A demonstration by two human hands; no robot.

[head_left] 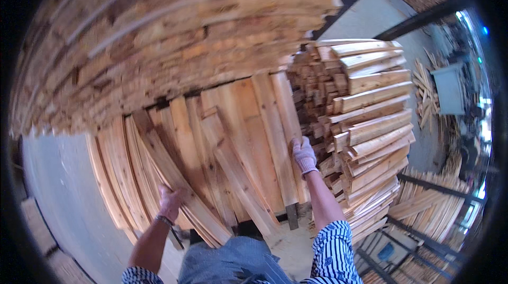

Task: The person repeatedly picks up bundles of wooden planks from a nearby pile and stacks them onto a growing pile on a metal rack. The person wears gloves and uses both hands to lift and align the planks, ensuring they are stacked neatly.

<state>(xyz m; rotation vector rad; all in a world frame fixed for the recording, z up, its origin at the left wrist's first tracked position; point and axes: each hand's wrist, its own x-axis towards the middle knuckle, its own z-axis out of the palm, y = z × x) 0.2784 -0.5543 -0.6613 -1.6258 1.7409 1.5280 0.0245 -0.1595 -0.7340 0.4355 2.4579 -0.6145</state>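
A layer of long wooden boards (246, 125) lies side by side in front of me. My left hand (170, 202), bare with a band at the wrist, is closed on the edge of a narrow plank (168, 158) that lies slanted over the boards on the left. At the right end of the layer, my right hand (304, 155) wears a pale knitted glove. It is closed at the edge of the outermost board (286, 106), its fingers partly hidden. Between my hands, another loose plank (235, 170) lies at a slant across the layer.
A tall wall of stacked timber (174, 35) rises just beyond the boards. On the right stands a pile of short planks (370, 109), ends jutting unevenly. Dark metal frames (434, 186) with more wood stand at lower right. Grey floor (58, 178) shows at left.
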